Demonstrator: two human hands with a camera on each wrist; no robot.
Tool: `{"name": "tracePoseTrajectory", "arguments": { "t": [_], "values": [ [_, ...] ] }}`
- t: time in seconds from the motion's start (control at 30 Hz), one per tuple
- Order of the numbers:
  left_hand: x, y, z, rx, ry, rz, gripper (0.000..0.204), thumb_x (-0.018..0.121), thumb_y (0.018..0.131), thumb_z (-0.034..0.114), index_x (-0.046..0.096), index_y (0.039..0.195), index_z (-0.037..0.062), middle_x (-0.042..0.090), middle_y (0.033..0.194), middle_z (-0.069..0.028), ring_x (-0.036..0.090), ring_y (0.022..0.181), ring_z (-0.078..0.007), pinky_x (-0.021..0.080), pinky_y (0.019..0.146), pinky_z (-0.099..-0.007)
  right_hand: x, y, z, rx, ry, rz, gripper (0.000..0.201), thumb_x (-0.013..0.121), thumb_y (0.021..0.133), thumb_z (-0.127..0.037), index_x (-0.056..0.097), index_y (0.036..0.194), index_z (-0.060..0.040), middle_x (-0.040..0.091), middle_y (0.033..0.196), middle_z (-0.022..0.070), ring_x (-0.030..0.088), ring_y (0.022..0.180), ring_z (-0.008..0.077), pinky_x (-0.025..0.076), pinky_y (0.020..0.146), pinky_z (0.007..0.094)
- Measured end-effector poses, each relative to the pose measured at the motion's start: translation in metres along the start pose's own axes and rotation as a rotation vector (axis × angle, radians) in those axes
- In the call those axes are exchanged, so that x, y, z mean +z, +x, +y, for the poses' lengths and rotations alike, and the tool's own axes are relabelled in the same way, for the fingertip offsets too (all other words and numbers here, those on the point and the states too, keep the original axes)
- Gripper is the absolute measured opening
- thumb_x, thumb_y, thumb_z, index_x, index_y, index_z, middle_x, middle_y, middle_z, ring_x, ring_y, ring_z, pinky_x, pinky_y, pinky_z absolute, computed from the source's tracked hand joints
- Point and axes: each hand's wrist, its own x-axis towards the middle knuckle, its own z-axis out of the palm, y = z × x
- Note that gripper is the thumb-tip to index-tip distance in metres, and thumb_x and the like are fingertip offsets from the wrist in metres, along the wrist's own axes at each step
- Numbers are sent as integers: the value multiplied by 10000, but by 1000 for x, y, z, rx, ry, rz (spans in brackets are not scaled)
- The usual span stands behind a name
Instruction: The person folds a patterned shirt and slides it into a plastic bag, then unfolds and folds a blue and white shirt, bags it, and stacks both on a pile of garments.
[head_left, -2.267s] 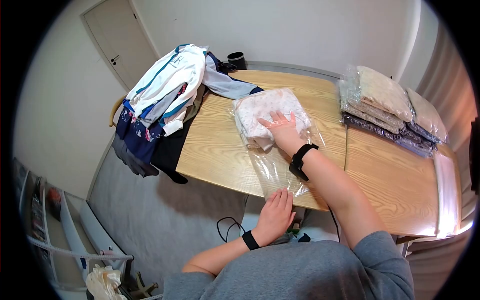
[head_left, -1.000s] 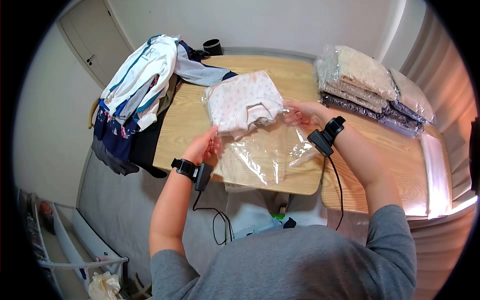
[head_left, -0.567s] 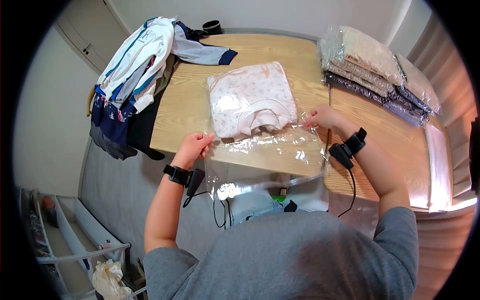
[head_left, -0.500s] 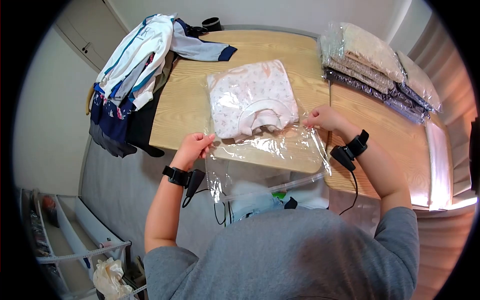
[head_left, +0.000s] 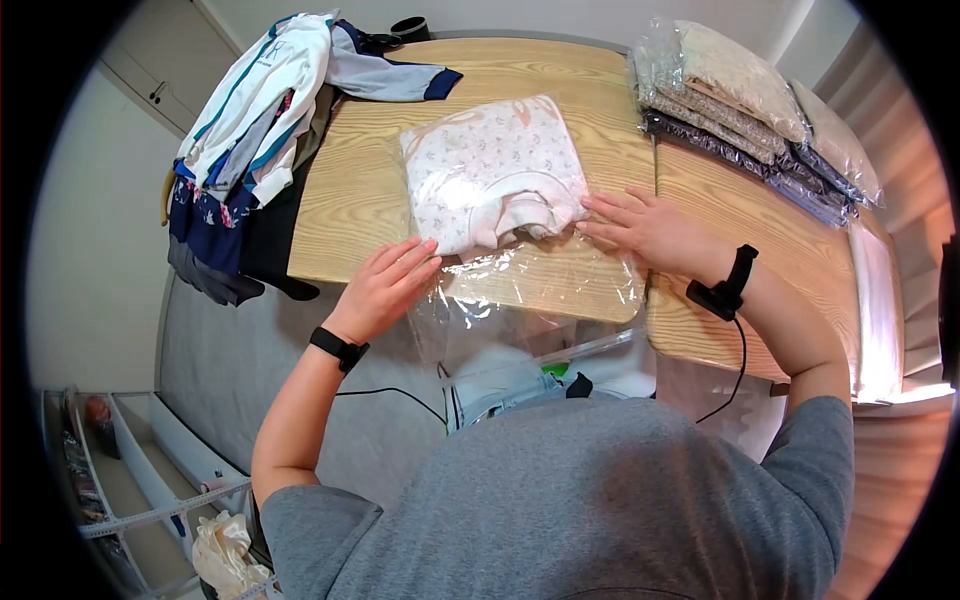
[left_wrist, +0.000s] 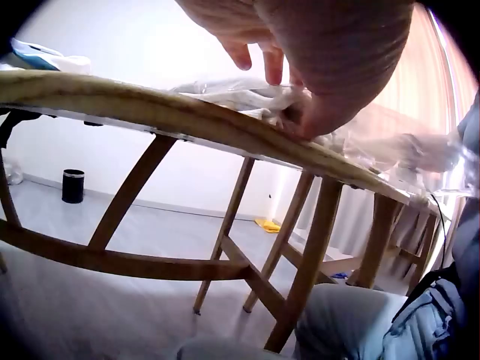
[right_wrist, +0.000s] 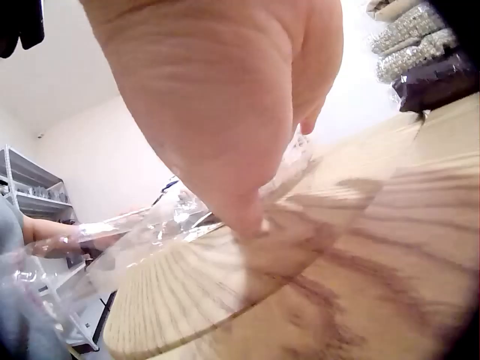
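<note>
A folded white top (head_left: 495,150) with a small print and a round collar lies inside a clear plastic bag (head_left: 490,300) on the wooden table (head_left: 370,140). The bag's loose end hangs past the near table edge. My left hand (head_left: 385,285) rests at the bag's left side with fingers extended, tips beside the top's lower left corner. On the other side, my right hand (head_left: 655,235) has its fingers stretched out to the top's right edge, near the collar. In the right wrist view, the right thumb (right_wrist: 247,221) points down close to the tabletop.
Loose clothes (head_left: 260,120) are heaped at the table's left, draping low. Bagged folded items (head_left: 740,110) are stacked at the back right. Flat clear bags (head_left: 875,310) lie along the right edge. A cable (head_left: 735,385) runs from the right wristband.
The right hand came out from on top of the garment in the bag. Both hands then pinched the bag's sides, and the bag shifted nearer. Now the fingers have straightened along the sides.
</note>
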Motion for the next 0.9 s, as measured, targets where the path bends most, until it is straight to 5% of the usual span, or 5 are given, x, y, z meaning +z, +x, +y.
{"name": "tracePoseTrajectory", "arguments": {
  "t": [0.2,0.3,0.37,0.7,0.9],
  "values": [
    [6,-3,-3,-102,-200,-58,330,581,803,81,586,1132,64,543,1257,-77,487,1173,-279,390,963,-380,18,-3,13,28,312,-8,446,523,871,-140,460,1312,-151,325,1443,101,287,1346,213,261,1087,419],
    [6,-6,-4,-225,-528,-5,261,476,891,123,612,1101,49,554,1248,-91,480,1185,-282,375,982,-370,18,-7,16,111,964,83,350,524,876,-138,549,1220,-80,446,1357,129,343,1314,218,283,1075,365],
    [7,-8,-1,-337,-671,34,284,432,921,157,618,1092,27,573,1223,-98,501,1161,-260,376,978,-353,-4,-10,7,495,1444,-85,283,522,870,-88,595,1138,-35,540,1246,119,395,1265,208,301,1056,319],
    [8,-11,15,-690,-1109,267,391,378,964,225,601,1075,-77,625,1112,-139,569,1021,-189,400,939,-307,-11,-21,-45,293,1114,251,647,581,699,18,417,1311,-112,427,1335,127,338,1301,233,306,1056,333],
    [10,-10,20,-741,-954,300,385,408,974,274,634,957,-37,649,1015,-111,573,1025,-195,413,886,-303,19,-4,-51,452,1215,390,216,544,886,-150,641,1020,-12,640,1057,93,532,1116,202,387,977,323]
  ]
}}
